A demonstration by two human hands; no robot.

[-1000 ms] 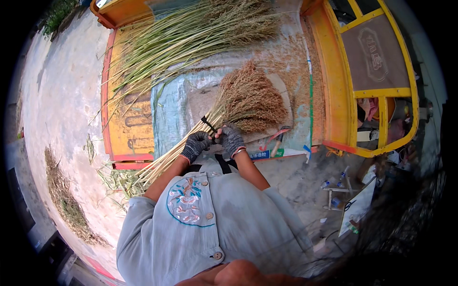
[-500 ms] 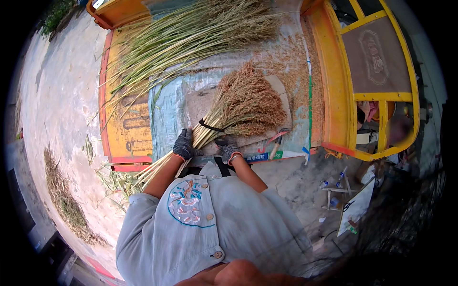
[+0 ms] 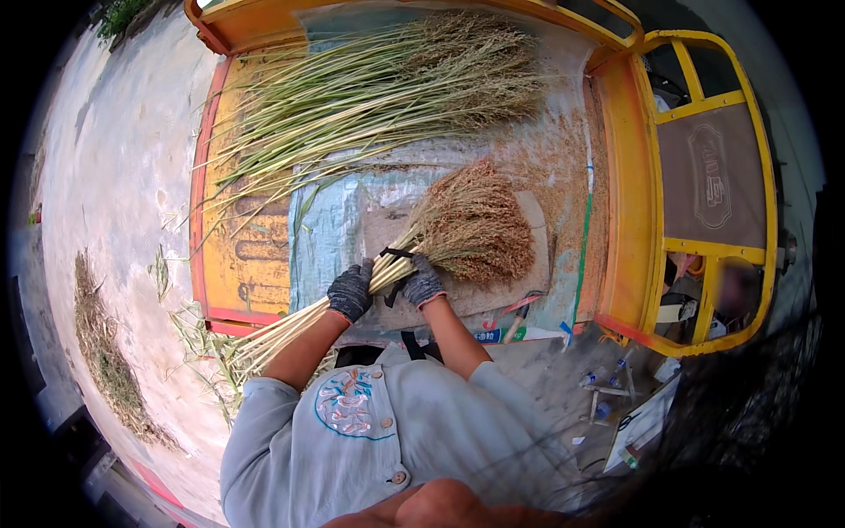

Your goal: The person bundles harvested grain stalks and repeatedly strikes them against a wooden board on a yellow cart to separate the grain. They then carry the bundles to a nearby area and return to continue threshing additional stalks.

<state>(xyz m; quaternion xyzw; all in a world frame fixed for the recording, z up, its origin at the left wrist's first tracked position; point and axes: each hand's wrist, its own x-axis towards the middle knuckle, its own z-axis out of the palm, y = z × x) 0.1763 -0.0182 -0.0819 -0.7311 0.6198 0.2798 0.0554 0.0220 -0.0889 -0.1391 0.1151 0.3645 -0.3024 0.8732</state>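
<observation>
A person in grey gloves leans over a yellow truck bed [image 3: 236, 268], a bundle [image 3: 480, 224] of cut stalks lying aslant before them. Its reddish, brushy heads fan out to the upper right over a grey mat [image 3: 541, 236], while its pale stems run down to the lower left, past the bed's edge. A black band [image 3: 398, 253] crosses the stems just below the heads.

The left hand [image 3: 351, 292] is closed around the stems below the band. The right hand [image 3: 422, 282] rests against the bundle's near side, its fingers beside the band; whether it grips the band cannot be told. A black strip [image 3: 393, 293] hangs between the hands.

Beyond, a larger pile [image 3: 378, 110] of greener stalks lies across the bed, its heads also to the right. A blue sheet [image 3: 324, 238] spreads beneath the work, and loose grain [image 3: 568, 145] litters its right side. A tool with a pale handle [image 3: 513, 329] lies at the near edge. On the ground to the left sits a strip of dry stalks [image 3: 110, 361]; to the lower right, scissors [image 3: 626, 422] lie on a white board [image 3: 650, 424].
</observation>
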